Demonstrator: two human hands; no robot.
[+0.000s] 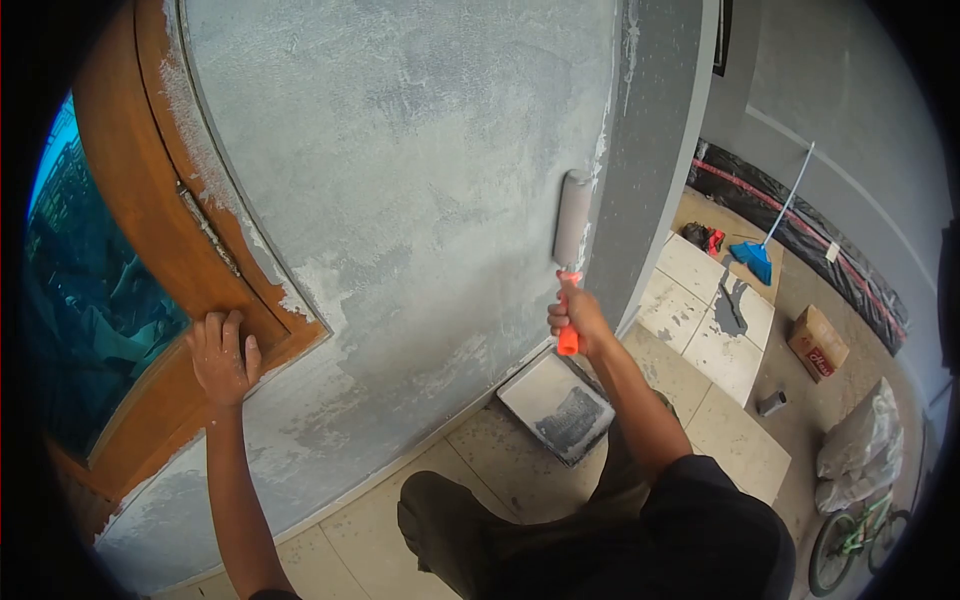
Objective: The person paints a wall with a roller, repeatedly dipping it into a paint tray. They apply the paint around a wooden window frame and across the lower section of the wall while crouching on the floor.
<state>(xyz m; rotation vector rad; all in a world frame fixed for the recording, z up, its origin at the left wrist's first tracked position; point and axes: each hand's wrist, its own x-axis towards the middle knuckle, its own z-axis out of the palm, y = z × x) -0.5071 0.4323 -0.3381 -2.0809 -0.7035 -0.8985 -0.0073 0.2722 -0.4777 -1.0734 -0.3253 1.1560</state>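
Observation:
My right hand (582, 320) is closed around the orange handle of a paint roller (573, 222). The roller's grey sleeve stands nearly upright against the patchy grey-white wall (420, 170), close to its right-hand corner. My left hand (222, 358) lies flat, fingers stretched out, on the lower part of a brown wooden window frame (165, 240). On the floor below the roller sits a paint tray (530, 388) with grey paint in it, at the foot of the wall.
A blue broom (752, 258) leans at the far right wall, near a red and black bundle (703, 238). Further along are a cardboard box (818, 343), a small can (772, 403), a whitish sack (862, 450) and a green bicycle (855, 540). Grey splashes mark the tiles (690, 300).

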